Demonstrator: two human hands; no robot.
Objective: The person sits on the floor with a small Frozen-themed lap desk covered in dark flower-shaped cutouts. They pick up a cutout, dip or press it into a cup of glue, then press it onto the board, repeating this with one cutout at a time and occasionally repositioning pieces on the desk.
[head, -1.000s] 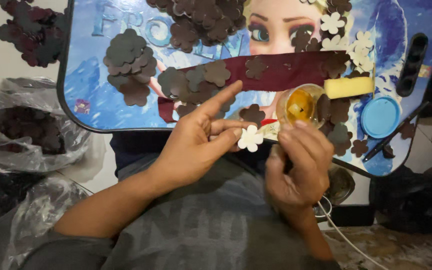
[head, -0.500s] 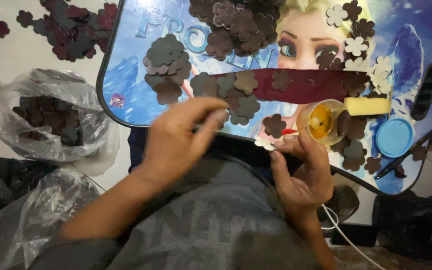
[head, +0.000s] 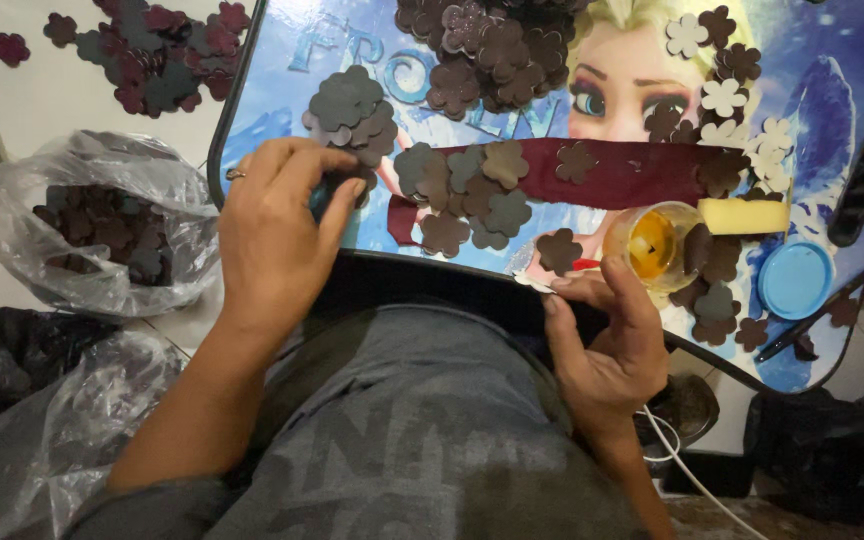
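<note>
Table (head: 282, 90): blue printed lap top, strewn with brown flower cut-outs; maroon strip (head: 632, 172) across its middle, reaching toward the right edge. Clear bag (head: 92, 230) of more cut-outs on the floor off the left edge.

Left hand (head: 277, 235): moved within the last second from the near edge, where it met the other hand, out to the left end of the table. Now curled over the foot of the grey-brown pile (head: 352, 105), fingers (head: 347, 190) bent down onto a cut-out; whether clamped on it or only touching, cannot tell.

Right hand (head: 602, 340): unmoved at the near edge, just beside the glue cup (head: 652, 243). Thumb and forefinger pinched together on the white flower (head: 534, 283), seen almost edge-on, just over the table's near rim.

Meaning, as a judgement: white flower now carried by one hand alone, while the freed hand works at the pile.

Sponge (head: 742, 215) and blue lid (head: 795, 280) toward the right edge, untouched.
</note>
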